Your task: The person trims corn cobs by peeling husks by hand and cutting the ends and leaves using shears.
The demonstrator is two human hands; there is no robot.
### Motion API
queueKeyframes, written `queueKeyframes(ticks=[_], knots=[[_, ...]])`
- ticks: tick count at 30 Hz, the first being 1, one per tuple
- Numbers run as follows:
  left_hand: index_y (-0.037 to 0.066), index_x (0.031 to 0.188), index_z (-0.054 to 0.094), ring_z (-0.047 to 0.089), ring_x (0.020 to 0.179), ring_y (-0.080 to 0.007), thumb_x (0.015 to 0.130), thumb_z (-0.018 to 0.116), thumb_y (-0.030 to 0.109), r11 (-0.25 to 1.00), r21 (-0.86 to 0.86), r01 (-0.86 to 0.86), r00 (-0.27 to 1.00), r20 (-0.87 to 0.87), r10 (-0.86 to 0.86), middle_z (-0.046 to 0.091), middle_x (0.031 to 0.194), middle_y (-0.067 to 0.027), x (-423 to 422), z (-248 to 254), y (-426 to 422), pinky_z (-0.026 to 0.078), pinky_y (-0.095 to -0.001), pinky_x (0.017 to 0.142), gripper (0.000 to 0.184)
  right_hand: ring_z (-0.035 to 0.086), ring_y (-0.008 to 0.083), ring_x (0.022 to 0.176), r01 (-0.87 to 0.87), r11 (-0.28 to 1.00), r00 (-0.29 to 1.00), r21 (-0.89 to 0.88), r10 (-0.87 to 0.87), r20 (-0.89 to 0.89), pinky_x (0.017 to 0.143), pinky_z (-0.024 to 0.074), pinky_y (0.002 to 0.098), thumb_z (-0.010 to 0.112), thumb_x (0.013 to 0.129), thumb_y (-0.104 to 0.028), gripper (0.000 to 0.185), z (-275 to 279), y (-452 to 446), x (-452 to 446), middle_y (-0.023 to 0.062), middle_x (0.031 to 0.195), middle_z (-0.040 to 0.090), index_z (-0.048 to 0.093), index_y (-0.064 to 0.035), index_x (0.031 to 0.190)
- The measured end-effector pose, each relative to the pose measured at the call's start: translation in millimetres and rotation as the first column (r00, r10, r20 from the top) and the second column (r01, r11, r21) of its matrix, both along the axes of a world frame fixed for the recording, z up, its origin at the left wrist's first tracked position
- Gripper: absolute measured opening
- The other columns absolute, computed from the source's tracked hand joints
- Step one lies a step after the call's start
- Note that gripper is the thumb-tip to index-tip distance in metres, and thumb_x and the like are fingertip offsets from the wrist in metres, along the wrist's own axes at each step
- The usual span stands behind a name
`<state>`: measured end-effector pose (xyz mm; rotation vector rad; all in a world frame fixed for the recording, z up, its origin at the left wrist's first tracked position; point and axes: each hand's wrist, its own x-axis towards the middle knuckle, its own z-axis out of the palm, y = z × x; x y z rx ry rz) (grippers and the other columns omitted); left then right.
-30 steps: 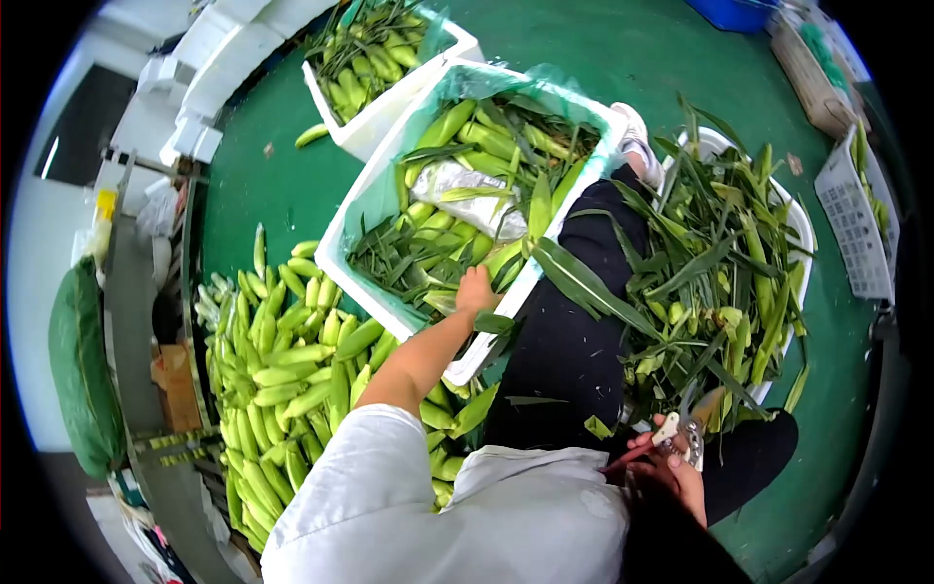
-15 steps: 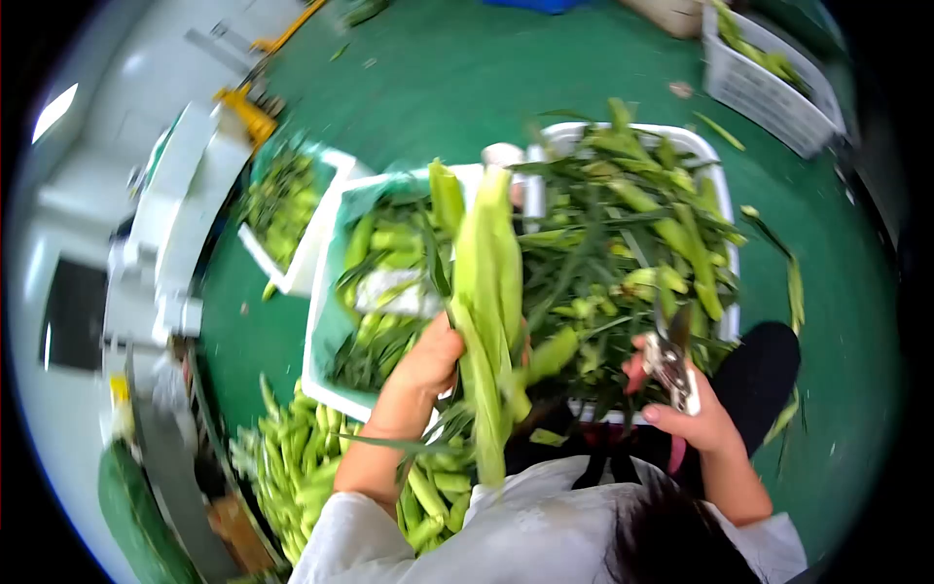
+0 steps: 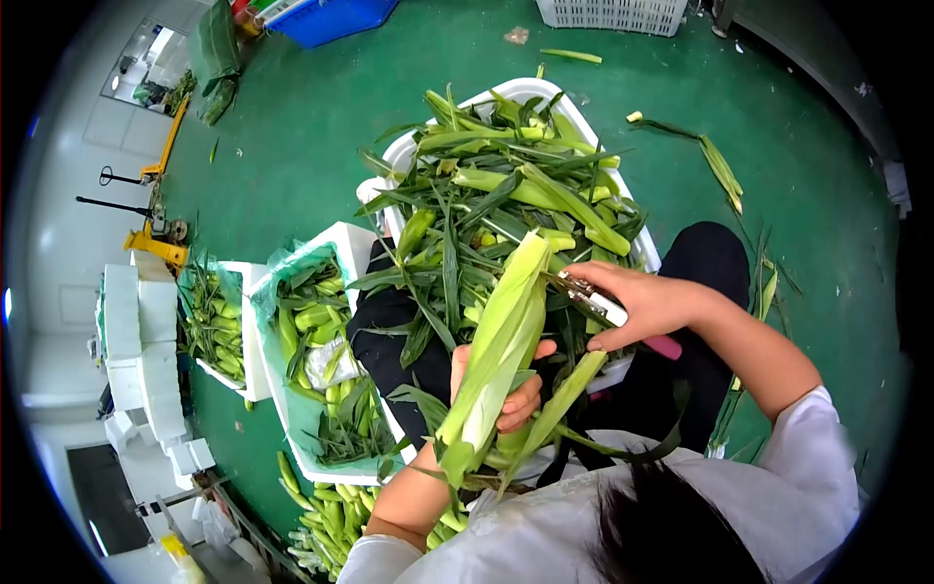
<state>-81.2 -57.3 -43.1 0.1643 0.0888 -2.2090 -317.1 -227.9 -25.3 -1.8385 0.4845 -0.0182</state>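
My left hand (image 3: 520,401) is wrapped round an ear of corn (image 3: 498,341) in its green husk, tilted with its stem end up and away from me. In my right hand (image 3: 650,304) is a pair of pruning shears (image 3: 605,307) with a white handle. The shears' blades are at the stem end of the ear, partly hidden by the leaves. A loose husk leaf (image 3: 564,394) hangs beside the ear, below my right hand. Beyond both hands, a white tub (image 3: 530,88) is heaped with cut husks and leaves (image 3: 486,200).
To the left stand foam boxes (image 3: 255,341) lined with green film, holding corn and leaves. Ears of corn (image 3: 336,521) lie piled on the floor at lower left. A blue crate (image 3: 336,21), a white basket (image 3: 618,15) and a yellow pallet jack (image 3: 156,243) stand farther off.
The shears in my right hand have come in from the right to the stem end of the corn. The ear has tilted over, and the view has turned.
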Motion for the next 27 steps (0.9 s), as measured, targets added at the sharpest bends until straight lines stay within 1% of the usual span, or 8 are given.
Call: queueKeyframes(ticks=[6, 10, 16, 21, 22, 24, 26, 27], knots=[[0.002, 0.149, 0.034, 0.038, 0.043, -0.0184, 0.093, 0.029, 0.062, 0.997, -0.019, -0.069, 0.944, 0.323, 0.072, 0.05, 0.064, -0.0117, 4.1, 14.3, -1.4, 0.032, -0.0278, 0.036, 0.082, 0.057, 0.0357, 0.105, 0.155, 0.909, 0.942, -0.388, -0.017, 0.336, 0.093, 0.0472, 0.0401, 0.081, 0.071, -0.025, 0.072, -1.3, -5.4, 20.5, 0.0178, 0.108, 0.058, 0.047, 0.0002, 0.129], [0.009, 0.149, 0.033, 0.045, 0.061, -0.0195, 0.094, 0.042, 0.063, 0.998, 0.023, -0.058, 0.997, 0.057, 0.056, 0.048, 0.106, -0.0189, 37.7, 9.3, -3.8, 0.037, -0.0261, 0.045, 0.077, 0.058, 0.0163, 0.067, 0.247, 0.952, 0.964, 0.181, -0.261, 0.057, 0.066, 0.0492, 0.0313, 0.078, 0.077, -0.018, 0.034, -32.9, 8.6, 28.2, 0.0075, 0.076, 0.063, 0.058, -0.0006, 0.098], [0.0, 0.144, 0.039, 0.059, 0.073, -0.0293, 0.096, 0.041, 0.059, 0.989, 0.005, 0.147, 0.989, -0.027, -0.146, 0.052, 0.131, -0.0265, 86.0, -17.6, -8.6, 0.051, -0.0384, 0.052, 0.077, 0.07, 0.029, 0.075, 0.303, 0.835, 0.906, -0.459, -0.402, -0.134, 0.069, 0.0538, 0.0374, 0.076, 0.074, -0.025, 0.038, 4.0, -24.6, -2.7, 0.0107, 0.079, 0.068, 0.063, -0.0049, 0.104], [0.0, 0.127, 0.057, 0.064, 0.057, -0.0315, 0.092, 0.042, 0.063, 0.863, 0.399, -0.31, 0.596, 0.789, -0.151, 0.07, 0.087, -0.0196, 27.5, 47.7, -46.4, 0.051, -0.0361, 0.042, 0.074, 0.061, 0.033, 0.107, -0.054, 0.975, 0.973, -0.215, 0.099, 0.207, 0.09, 0.0495, 0.0418, 0.083, 0.071, -0.045, 0.078, 18.8, -40.0, 24.8, 0.0204, 0.119, 0.061, 0.052, -0.0005, 0.127], [0.001, 0.129, 0.055, 0.067, 0.067, -0.0328, 0.088, 0.045, 0.07, 0.934, 0.356, -0.007, 0.69, 0.678, -0.253, 0.07, 0.093, -0.0218, 55.2, 43.7, -57.1, 0.055, -0.0426, 0.051, 0.081, 0.061, 0.0303, 0.106, -0.155, 0.965, 0.953, -0.21, 0.202, 0.225, 0.088, 0.0497, 0.0407, 0.085, 0.07, -0.046, 0.081, 6.1, -41.8, 38.1, 0.0175, 0.116, 0.062, 0.052, 0.0014, 0.126], [0.002, 0.132, 0.052, 0.069, 0.079, -0.0336, 0.088, 0.048, 0.071, 0.967, 0.114, 0.227, 0.728, 0.64, -0.247, 0.069, 0.1, -0.0238, 66.0, 33.7, -80.1, 0.059, -0.0485, 0.063, 0.082, 0.06, 0.0276, 0.105, -0.037, 0.998, 0.973, 0.045, 0.026, 0.229, 0.088, 0.0491, 0.0396, 0.086, 0.071, -0.045, 0.077, 4.8, -40.1, 32.5, 0.0141, 0.11, 0.063, 0.053, 0.0013, 0.123], [0.002, 0.134, 0.05, 0.066, 0.086, -0.0321, 0.093, 0.051, 0.062, 0.994, -0.099, 0.054, 0.699, 0.715, 0.033, 0.065, 0.109, -0.0226, 63.6, 14.8, -83.0, 0.057, -0.0465, 0.072, 0.073, 0.064, 0.0218, 0.086, 0.155, 0.981, 0.922, 0.119, -0.187, 0.341, 0.073, 0.0535, 0.0362, 0.085, 0.075, -0.039, 0.067, -5.3, -43.2, 32.7, 0.0111, 0.098, 0.062, 0.052, -0.0001, 0.118], [0.002, 0.135, 0.049, 0.064, 0.092, -0.0311, 0.094, 0.053, 0.058, 0.983, -0.18, -0.043, 0.66, 0.734, 0.163, 0.063, 0.116, -0.0215, 63.3, 3.8, -85.4, 0.056, -0.0452, 0.078, 0.069, 0.06, 0.0144, 0.062, 0.11, 0.866, 0.929, 0.487, -0.264, 0.259, 0.054, 0.0517, 0.0306, 0.082, 0.079, -0.033, 0.058, 12.9, -35.7, 22.6, 0.008, 0.087, 0.06, 0.049, -0.0024, 0.115]])
